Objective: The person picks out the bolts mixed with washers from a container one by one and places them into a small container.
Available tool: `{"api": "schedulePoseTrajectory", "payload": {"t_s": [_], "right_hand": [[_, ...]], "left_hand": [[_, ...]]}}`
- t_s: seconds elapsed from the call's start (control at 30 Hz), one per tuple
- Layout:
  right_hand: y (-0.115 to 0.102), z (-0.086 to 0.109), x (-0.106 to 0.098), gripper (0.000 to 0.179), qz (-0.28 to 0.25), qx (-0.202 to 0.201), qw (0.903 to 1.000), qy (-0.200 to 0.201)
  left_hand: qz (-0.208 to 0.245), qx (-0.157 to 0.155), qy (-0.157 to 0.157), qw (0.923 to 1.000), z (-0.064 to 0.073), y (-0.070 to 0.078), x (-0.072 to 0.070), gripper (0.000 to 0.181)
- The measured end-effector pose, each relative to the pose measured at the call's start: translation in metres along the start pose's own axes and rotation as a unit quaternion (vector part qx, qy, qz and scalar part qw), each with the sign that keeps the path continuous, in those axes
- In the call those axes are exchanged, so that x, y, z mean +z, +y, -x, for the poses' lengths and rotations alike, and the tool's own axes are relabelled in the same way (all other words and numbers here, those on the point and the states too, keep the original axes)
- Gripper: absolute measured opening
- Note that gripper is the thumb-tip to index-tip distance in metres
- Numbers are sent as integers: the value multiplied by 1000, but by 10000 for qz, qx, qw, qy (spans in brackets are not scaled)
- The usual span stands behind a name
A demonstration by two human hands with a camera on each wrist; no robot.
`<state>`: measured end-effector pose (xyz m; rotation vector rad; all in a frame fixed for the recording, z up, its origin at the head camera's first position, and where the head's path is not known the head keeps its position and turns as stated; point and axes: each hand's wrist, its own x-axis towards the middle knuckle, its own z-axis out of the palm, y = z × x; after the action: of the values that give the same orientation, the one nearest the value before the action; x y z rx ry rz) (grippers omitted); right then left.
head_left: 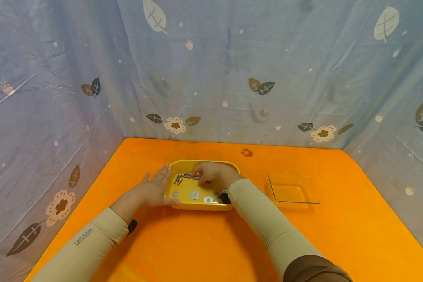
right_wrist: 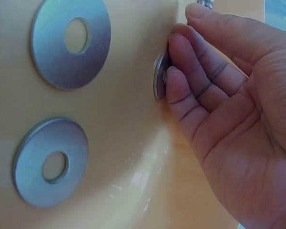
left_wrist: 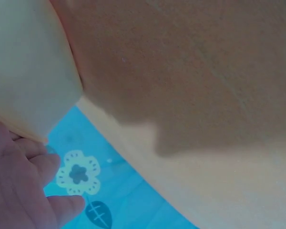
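Note:
A yellow plastic bin point(head_left: 181, 206) holds several silver screws point(head_left: 178, 179) at its left and several flat washers point(head_left: 194, 195) toward the front. My left hand point(head_left: 155, 191) rests against the bin's left end, fingers spread along the side and thumb by the front rim. In the left wrist view, the fingers point(left_wrist: 48, 164) lie against the bin's pale outer wall point(left_wrist: 33, 62). Reaching inside, my right hand point(head_left: 211, 172) pinches a screw point(right_wrist: 206, 4) between thumb and index finger, mostly hidden behind the thumb. A washer point(right_wrist: 160, 78) tilts beside its little finger.
To the right of the bin stands a clear, shallow rectangular dish point(head_left: 292, 194). Both stand on an orange tabletop point(head_left: 183, 243). A blue-grey patterned curtain point(head_left: 218, 70) hangs along the back and both sides. A reddish ring-shaped mark point(head_left: 247, 152) shows behind the bin.

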<state>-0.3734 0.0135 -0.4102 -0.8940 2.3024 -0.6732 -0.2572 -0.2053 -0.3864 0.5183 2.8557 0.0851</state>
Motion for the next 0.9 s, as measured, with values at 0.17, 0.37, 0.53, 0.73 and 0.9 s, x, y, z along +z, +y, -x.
{"api": "schedulePoseTrajectory", "payload": {"t_s": [0.17,0.37,0.53,0.73,0.9], "right_hand": [[3,-2,-1,33,40,-33,10000,-41],[2,-1,0,24,2,-141,9999,-64],[1,0,1,19,-290,-173,9994,-41],[0,0,1,7,-95,-278,9996,-40],[-1,3,4,8,209,-554,9982,-115]], "left_hand": [[52,19,-18,10000,1,0,-1,125],[75,33,38,10000,2,1,-1,126],[11,12,50,10000,0,0,1,126],[109,-2,20,9999,0,-1,0,125],[175,0,-22,9998,1,0,0,124]]}}
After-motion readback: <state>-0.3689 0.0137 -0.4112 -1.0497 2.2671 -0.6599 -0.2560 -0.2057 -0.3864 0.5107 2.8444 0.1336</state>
